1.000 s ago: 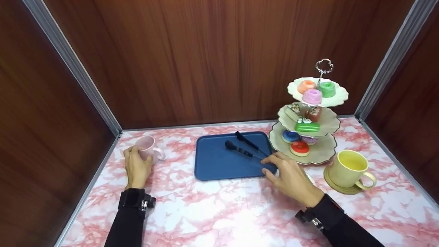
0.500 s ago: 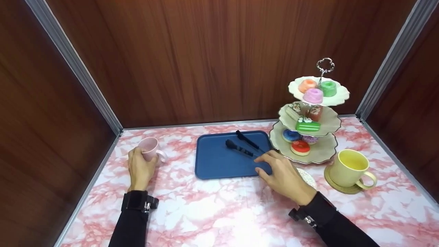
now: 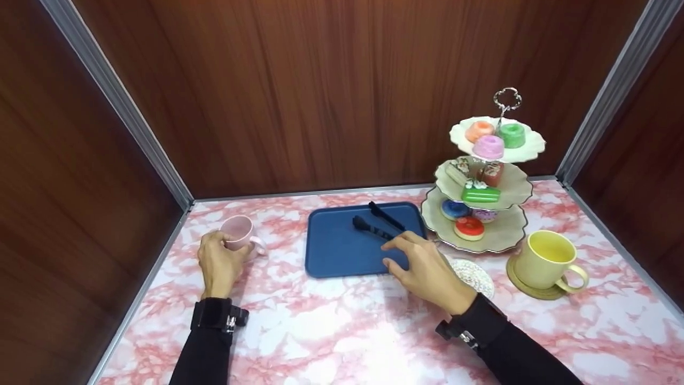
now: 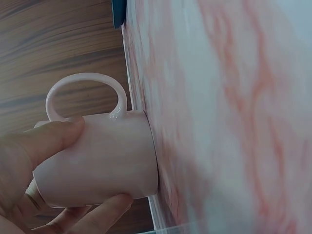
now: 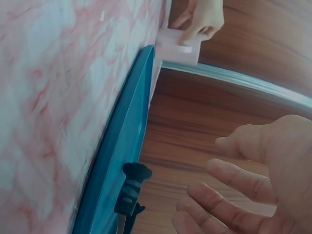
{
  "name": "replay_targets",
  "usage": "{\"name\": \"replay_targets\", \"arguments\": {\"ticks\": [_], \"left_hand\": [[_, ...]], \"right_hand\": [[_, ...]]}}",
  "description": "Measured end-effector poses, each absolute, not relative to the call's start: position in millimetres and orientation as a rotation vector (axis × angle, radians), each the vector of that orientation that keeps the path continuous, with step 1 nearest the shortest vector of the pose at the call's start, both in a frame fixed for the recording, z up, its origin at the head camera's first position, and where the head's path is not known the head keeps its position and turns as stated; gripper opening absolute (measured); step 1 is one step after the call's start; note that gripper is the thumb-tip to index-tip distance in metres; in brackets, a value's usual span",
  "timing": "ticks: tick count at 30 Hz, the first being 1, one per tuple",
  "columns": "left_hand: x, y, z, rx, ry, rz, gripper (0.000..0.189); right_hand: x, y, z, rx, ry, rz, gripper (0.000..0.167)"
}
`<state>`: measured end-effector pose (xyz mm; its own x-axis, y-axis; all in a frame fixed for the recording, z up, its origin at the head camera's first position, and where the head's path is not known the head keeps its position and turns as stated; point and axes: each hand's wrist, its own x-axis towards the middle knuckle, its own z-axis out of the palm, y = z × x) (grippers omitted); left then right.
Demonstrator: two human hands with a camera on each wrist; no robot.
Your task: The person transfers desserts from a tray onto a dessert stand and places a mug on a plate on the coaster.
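On the left of the table, my left hand holds a pink mug around its side. The thumb lies along the wall near the handle, and the other fingers wrap the opposite side. The mug stands upright with its base at the tabletop. My right hand hovers by the right front corner of a blue tray. Its fingers are loosely bent and hold nothing, as the right wrist view confirms. Tongs with black tips lie on the tray, their rear part hidden behind the right hand.
A three-tier stand with toy cakes and doughnuts rises at the back right. In front of it is a small patterned plate, partly covered by my right hand. A yellow mug sits on a coaster at right. Wooden walls enclose the table.
My left hand and the pink mug have shifted a little to the right. My right hand has moved left over the tray's front edge, uncovering more of the small plate.
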<state>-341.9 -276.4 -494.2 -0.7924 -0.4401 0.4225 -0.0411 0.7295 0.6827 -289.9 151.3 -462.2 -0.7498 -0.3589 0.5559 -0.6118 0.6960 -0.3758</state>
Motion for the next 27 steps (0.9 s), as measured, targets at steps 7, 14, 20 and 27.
{"name": "replay_targets", "arguments": {"ticks": [7, 14, 20, 27], "left_hand": [[-338.7, -271.3, -490.6, 0.318, -2.295, -0.885, 0.038], [-335.8, -256.3, -477.2, 0.241, -2.281, -0.869, 0.036], [-331.5, -239.1, -466.5, 0.154, -2.271, -0.862, 0.037], [-321.0, -216.3, -459.8, 0.074, -2.277, -0.879, 0.034]], "right_hand": [[-291.2, 138.6, -460.0, 0.757, -2.451, 0.775, 0.023], [-292.0, 126.9, -456.2, 0.78, -2.451, 0.78, 0.023], [-292.5, 116.4, -454.7, 0.793, -2.447, 0.8, 0.024], [-293.6, 102.8, -454.0, 0.821, -2.438, 0.838, 0.023]]}}
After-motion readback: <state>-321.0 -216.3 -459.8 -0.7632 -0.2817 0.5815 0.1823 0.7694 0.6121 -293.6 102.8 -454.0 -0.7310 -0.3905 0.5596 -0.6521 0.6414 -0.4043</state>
